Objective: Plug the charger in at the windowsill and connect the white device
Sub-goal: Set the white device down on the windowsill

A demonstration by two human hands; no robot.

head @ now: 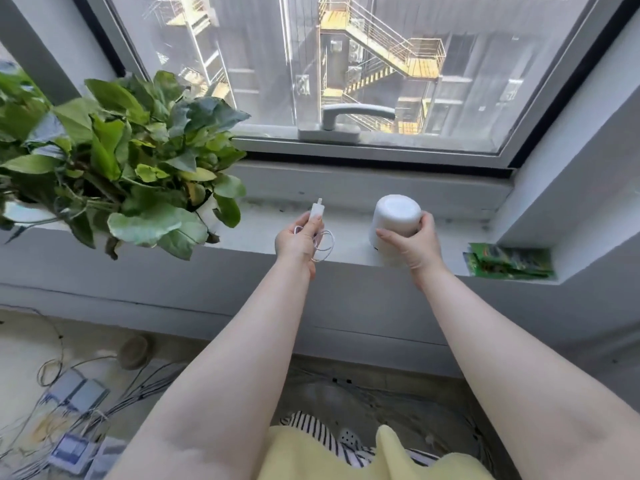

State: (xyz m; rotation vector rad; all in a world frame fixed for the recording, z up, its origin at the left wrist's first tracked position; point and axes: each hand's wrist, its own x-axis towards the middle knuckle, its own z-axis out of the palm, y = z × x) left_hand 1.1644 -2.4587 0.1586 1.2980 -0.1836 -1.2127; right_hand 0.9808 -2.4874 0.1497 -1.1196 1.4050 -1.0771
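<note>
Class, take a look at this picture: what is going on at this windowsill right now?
A person stands at a windowsill with both arms out. The left hand holds a small white charger with its thin white cable looped below the hand. The right hand grips a white device, tilted on the sill. The two are apart, not yet connected. A leafy potted plant sits to the left, green packets to the right.

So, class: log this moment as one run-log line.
left hand: holds charger | right hand: grips white device on windowsill | not connected
</note>
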